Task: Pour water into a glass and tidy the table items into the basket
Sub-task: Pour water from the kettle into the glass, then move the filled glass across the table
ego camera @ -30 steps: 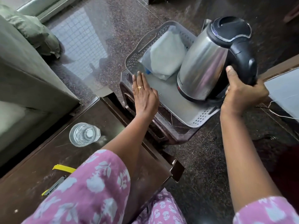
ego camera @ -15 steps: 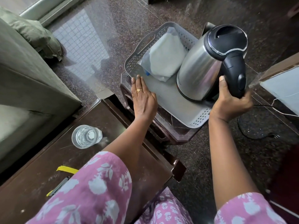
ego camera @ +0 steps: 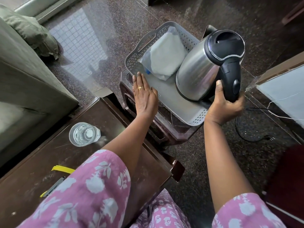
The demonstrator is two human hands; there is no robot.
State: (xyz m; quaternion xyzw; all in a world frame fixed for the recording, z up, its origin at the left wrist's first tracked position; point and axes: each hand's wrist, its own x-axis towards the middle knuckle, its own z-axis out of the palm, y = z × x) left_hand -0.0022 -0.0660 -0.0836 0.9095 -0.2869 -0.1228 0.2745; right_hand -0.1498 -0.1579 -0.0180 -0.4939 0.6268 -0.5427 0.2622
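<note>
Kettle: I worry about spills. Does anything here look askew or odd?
Yes. The kettle leans tilted over the basket, not upright; the right hand grips its handle. The left hand lies flat on the basket's edge. No spilled water shows.

left sleeve [ego camera: 85,186]: pink, white floral print, ends far back from fingers [ego camera: 139,79] | right sleeve [ego camera: 243,213]: same print | left hand [ego camera: 145,97]: gold ring [ego camera: 140,87] at one finger's base

I see through one head camera only, close above and tilted steeply down-forward over the left hand [ego camera: 144,97], right hand [ego camera: 223,107], kettle [ego camera: 199,71], basket [ego camera: 131,63] and table [ego camera: 49,162].
</note>
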